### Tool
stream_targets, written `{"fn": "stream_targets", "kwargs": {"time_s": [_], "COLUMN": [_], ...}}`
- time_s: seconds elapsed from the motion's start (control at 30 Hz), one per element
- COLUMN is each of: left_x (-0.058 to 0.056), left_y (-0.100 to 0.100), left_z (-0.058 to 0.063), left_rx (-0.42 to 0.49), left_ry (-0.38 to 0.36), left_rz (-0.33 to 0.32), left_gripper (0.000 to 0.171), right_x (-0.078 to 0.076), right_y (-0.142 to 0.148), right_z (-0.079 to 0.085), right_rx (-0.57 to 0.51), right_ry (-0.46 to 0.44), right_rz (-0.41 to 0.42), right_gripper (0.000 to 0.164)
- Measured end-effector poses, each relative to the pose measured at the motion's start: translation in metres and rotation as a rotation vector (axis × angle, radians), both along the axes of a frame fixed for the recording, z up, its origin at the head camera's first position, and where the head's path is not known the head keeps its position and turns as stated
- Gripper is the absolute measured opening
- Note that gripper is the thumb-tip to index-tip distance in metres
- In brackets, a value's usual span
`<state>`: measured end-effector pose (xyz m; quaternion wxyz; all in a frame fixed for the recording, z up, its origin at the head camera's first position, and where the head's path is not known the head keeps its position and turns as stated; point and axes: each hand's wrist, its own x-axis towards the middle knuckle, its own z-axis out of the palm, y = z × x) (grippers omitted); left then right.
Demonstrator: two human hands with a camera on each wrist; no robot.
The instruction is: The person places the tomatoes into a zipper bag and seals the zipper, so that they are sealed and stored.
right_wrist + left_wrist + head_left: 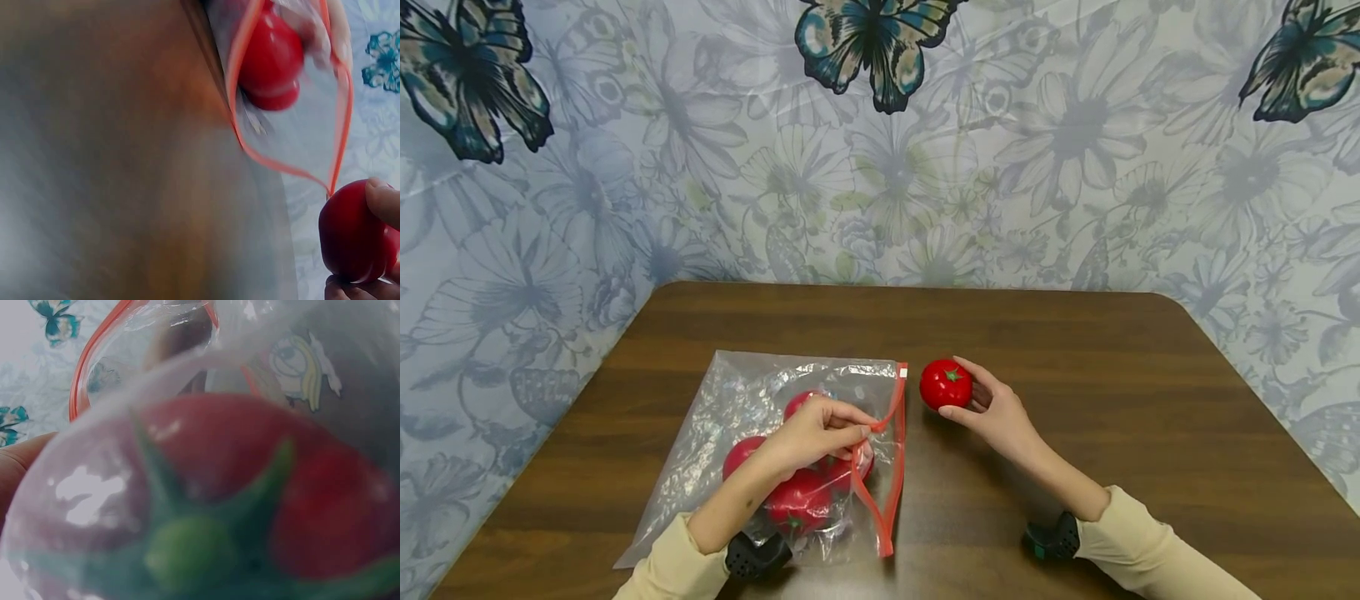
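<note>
Floral backdrop (925, 167), pale, its blue-green butterflies (874, 50) cut off at the top; before it, a brown wood-grain table (1075, 333).

Single tomato (946, 384): glossy, round, red, green star-shaped calyx; just right of the bag's mouth, grasped between thumb and fingers of your right hand (1000, 412). Contact with the table: cannot tell.

Clear plastic bag (692, 442): crinkled, lying to the left; orange-red strip (898, 483) parted at its right end, pinched by your left hand (820, 429).

Bagged tomatoes (799, 500): red, four discernible; your left hand lies across them, full count uncertain. Left wrist view: one looms blurred; printed figure (297, 369) on the plastic indistinct.

Also present: black wrist devices (758, 554); cream sleeves (1138, 533), cut off at the near edge.
</note>
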<state>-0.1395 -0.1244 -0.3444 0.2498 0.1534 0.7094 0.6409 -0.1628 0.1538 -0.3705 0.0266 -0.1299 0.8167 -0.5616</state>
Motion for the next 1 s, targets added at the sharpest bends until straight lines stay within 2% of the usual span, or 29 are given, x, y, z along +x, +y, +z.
{"fn": "stream_targets", "kwargs": {"time_s": [0.17,0.37,0.87,1.0], "left_x": [0.000,0.000,0.000,-0.001], "left_y": [0.000,0.000,0.000,0.001], "left_z": [0.000,0.000,0.001,0.001], "left_rx": [-0.006,0.004,0.000,0.019], "left_ry": [0.006,-0.006,0.004,-0.002], "left_rz": [-0.001,0.001,-0.008,-0.011], "left_gripper": [0.023,0.023,0.024,0.024], "right_x": [0.016,0.027,0.034,0.034], "right_y": [-0.006,-0.014,-0.031,-0.035], "right_z": [-0.001,-0.006,-0.018,-0.019], "right_rx": [0.028,0.044,0.011,-0.016], "right_ry": [0.000,-0.043,-0.023,-0.044], "right_rz": [0.043,0.090,0.232,0.267], "right_gripper": [0.070,0.072,0.070,0.069]}}
